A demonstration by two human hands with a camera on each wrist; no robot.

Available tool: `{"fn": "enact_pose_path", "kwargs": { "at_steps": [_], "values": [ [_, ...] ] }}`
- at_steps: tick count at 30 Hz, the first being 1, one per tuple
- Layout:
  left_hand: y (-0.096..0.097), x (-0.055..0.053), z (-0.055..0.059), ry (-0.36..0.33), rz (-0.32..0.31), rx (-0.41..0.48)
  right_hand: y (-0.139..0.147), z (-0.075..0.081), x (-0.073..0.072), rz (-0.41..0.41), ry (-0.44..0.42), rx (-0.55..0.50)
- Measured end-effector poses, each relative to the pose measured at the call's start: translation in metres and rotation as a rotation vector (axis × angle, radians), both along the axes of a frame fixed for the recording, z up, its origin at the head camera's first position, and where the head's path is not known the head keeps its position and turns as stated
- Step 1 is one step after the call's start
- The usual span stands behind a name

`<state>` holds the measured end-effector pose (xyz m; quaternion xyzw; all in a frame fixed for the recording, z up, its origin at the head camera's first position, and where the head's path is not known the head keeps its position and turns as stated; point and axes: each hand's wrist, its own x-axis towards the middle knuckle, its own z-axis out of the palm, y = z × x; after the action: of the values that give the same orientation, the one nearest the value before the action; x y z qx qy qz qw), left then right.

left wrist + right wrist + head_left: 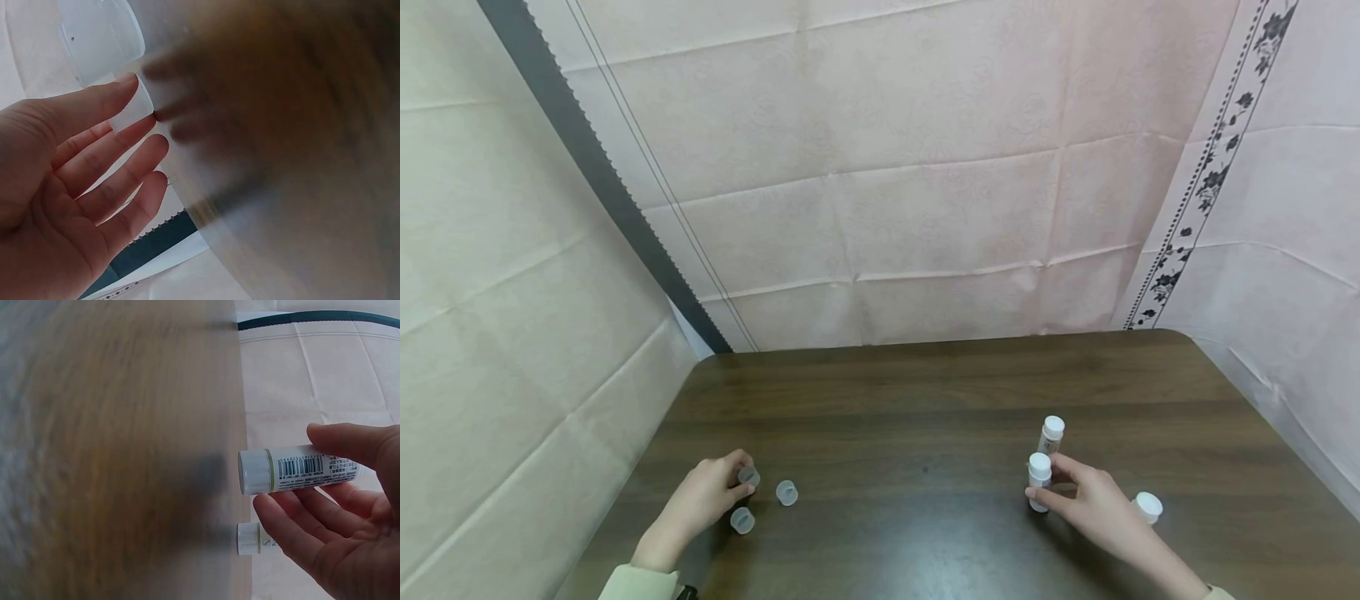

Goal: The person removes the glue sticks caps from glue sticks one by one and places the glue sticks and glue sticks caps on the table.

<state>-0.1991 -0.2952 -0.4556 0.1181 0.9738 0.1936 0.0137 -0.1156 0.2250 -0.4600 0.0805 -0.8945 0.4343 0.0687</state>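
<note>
My left hand (702, 493) pinches a small translucent plastic cup (748, 476) between thumb and fingertips at the table's left. In the left wrist view, the thumb and forefinger are on this cup (134, 111), with the other fingers loosely bent. A second translucent cup (742, 521) stands just in front of it, and a third cup (786, 492) to its right. On the right side my right hand (1093, 504) holds an upright white capped tube (1040, 471) between thumb and fingers. Its label with a barcode shows on the tube (306, 467) in the right wrist view.
Close behind the held tube stands another white tube (1052, 429). A third white-topped container (1147, 506) is partly hidden by the right wrist. The dark wooden table (887, 417) meets pale cloth hangings (925, 208) at the back and sides.
</note>
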Motion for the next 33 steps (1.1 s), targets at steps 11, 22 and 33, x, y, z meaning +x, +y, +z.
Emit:
{"fn": "enact_pose_path", "kwargs": {
  "at_steps": [11, 22, 33],
  "values": [
    [0.0009, 0.0015, 0.0004, 0.011, -0.009, -0.012, 0.0000, -0.0044, -0.0005, 0.000, -0.018, 0.010],
    [0.0022, 0.0018, 0.0007, 0.005, -0.006, -0.001, 0.0007, -0.0046, -0.0016, -0.004, 0.016, 0.026],
    [0.0027, 0.0019, 0.0005, 0.009, -0.003, -0.001, 0.0013, -0.0072, -0.0006, 0.017, -0.017, -0.007]
  ]
}}
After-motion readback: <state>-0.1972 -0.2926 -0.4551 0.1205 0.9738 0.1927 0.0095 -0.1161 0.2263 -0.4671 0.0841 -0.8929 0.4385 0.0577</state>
